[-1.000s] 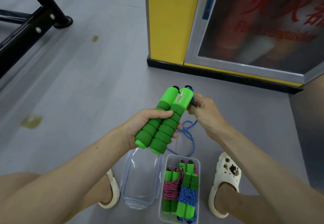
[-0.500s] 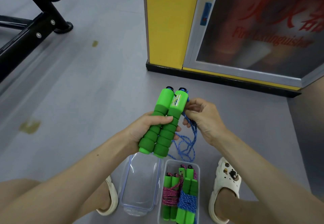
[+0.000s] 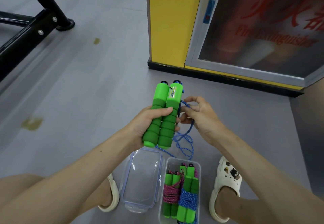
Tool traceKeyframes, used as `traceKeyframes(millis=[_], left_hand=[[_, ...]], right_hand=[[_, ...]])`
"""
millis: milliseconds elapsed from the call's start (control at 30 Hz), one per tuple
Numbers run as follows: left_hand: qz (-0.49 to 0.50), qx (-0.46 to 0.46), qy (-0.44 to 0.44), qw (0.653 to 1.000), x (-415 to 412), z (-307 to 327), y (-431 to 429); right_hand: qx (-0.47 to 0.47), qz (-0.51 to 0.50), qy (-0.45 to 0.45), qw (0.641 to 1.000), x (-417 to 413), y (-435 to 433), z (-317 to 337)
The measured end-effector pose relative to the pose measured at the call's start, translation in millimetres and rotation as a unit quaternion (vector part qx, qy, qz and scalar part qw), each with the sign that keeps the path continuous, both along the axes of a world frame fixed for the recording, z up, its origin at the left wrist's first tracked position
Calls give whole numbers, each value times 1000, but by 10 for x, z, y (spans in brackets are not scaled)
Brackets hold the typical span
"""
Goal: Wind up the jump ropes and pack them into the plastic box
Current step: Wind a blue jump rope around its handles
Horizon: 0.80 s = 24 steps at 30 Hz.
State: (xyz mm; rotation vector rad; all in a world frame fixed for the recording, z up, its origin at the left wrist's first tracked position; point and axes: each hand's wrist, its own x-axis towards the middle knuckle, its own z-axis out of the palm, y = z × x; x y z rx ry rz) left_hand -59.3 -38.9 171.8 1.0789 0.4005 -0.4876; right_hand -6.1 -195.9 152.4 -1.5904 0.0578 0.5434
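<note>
Nearest, on the grey floor [image 3: 87,92] between two pale sandals [image 3: 226,180]: a clear plastic box [image 3: 199,171] with two wound jump ropes inside (one pink-corded [image 3: 171,194], one blue-corded [image 3: 188,201]), and the lid [image 3: 142,176] just beside it on the left. Above that, gripping two green foam handles [image 3: 173,94] side by side in the left hand [image 3: 147,120], and pinching the loose blue rope [image 3: 185,141] in the right hand [image 3: 201,116] close by the handles, slack dangling above the box. Farther off, a yellow cabinet [image 3: 166,22] and, far left, a black metal frame [image 3: 26,30].

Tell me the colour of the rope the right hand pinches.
The rope is blue; the head view shows it best.
</note>
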Motion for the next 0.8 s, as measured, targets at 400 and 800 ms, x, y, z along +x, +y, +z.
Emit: traceKeyframes(millis=[400,800], left_hand=[[-15,18,-5,1000,24,20,52],[22,69,7,997,20,-38,24]], right_hand=[[-4,-27,1,1000,3,-40,32],[-132,98,-37,986,-12,-6,47]])
